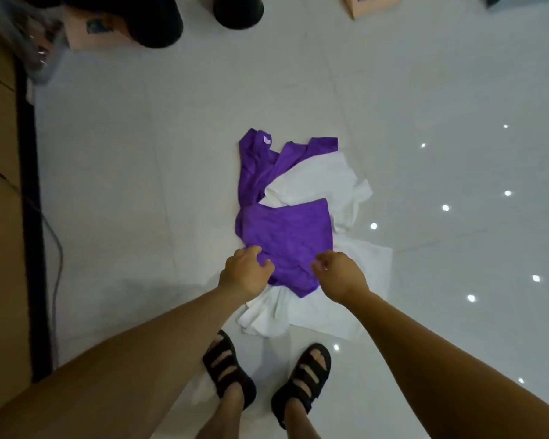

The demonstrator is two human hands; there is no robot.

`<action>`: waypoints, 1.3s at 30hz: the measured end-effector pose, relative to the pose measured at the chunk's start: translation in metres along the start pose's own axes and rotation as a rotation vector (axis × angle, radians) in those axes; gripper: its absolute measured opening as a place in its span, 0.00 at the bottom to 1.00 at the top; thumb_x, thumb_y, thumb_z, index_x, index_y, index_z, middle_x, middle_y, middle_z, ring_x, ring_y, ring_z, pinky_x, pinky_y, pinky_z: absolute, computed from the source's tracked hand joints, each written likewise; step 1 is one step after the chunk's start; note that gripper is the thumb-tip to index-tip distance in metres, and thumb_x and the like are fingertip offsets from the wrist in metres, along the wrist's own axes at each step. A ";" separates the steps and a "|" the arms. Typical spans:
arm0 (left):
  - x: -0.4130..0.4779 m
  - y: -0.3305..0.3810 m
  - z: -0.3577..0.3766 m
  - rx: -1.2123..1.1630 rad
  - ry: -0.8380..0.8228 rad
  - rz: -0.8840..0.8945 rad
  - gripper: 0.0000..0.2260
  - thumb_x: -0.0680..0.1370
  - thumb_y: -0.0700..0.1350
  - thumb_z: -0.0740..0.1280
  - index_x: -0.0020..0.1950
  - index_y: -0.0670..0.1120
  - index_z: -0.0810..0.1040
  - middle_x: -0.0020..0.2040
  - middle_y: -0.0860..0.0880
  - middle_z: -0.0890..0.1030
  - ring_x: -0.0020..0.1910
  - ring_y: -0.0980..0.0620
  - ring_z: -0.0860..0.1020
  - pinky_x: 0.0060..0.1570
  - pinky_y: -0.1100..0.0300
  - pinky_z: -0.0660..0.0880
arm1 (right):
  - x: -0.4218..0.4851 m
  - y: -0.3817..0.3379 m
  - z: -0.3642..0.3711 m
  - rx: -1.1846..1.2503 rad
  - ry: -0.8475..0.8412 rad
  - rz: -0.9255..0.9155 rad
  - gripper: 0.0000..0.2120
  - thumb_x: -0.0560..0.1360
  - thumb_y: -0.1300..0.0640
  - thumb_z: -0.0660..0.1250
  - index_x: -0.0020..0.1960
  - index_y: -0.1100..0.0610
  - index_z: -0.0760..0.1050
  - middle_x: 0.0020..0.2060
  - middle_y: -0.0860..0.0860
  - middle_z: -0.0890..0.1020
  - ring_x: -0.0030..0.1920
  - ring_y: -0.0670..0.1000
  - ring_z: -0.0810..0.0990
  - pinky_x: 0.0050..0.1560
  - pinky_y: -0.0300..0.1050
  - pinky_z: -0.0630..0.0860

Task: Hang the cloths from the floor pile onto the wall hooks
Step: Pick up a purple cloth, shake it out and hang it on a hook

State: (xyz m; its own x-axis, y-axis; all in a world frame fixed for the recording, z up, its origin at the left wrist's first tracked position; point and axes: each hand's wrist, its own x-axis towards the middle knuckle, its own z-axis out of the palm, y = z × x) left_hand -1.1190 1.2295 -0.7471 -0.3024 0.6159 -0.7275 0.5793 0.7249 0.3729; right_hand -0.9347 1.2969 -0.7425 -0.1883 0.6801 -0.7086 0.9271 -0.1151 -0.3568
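A pile of cloths lies on the white tiled floor in front of my sandalled feet. On top is a purple cloth [289, 236], with a second purple cloth [257, 163] behind it and white cloths [324, 182] between and underneath. My left hand [244, 274] reaches down at the near left edge of the top purple cloth, fingers curled and spread, holding nothing. My right hand [339, 274] hovers at its near right edge, fingers also apart and empty. No wall hooks are in view.
A brown wall with a dark skirting strip [29, 217] runs down the left side, with a thin cable along it. Two black round bases [238, 11] and pink boxes [371, 4] stand at the far end of the floor.
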 end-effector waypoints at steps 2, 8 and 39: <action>0.047 -0.021 0.046 -0.006 0.017 0.003 0.21 0.78 0.53 0.61 0.70 0.48 0.69 0.67 0.40 0.71 0.63 0.39 0.71 0.61 0.51 0.70 | 0.047 0.034 0.045 0.042 0.019 0.068 0.16 0.79 0.51 0.61 0.61 0.60 0.77 0.58 0.57 0.81 0.59 0.58 0.78 0.58 0.48 0.72; 0.150 -0.084 0.147 0.012 0.039 0.020 0.20 0.78 0.51 0.62 0.69 0.47 0.70 0.65 0.40 0.73 0.62 0.39 0.72 0.60 0.49 0.71 | 0.160 0.120 0.169 0.240 0.051 0.339 0.17 0.78 0.52 0.61 0.62 0.62 0.73 0.58 0.59 0.79 0.58 0.62 0.77 0.59 0.53 0.74; 0.201 -0.117 0.201 0.021 0.117 0.114 0.16 0.76 0.49 0.65 0.61 0.45 0.75 0.59 0.42 0.77 0.56 0.40 0.76 0.55 0.50 0.73 | 0.222 0.166 0.233 -0.122 0.310 0.154 0.15 0.78 0.47 0.63 0.61 0.53 0.76 0.56 0.58 0.73 0.53 0.61 0.76 0.50 0.53 0.76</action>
State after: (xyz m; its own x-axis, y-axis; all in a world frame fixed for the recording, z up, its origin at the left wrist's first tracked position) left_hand -1.0954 1.2067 -1.0532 -0.3195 0.7265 -0.6083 0.6300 0.6425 0.4363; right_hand -0.8986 1.2601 -1.1008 0.0467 0.8508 -0.5234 0.9723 -0.1588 -0.1713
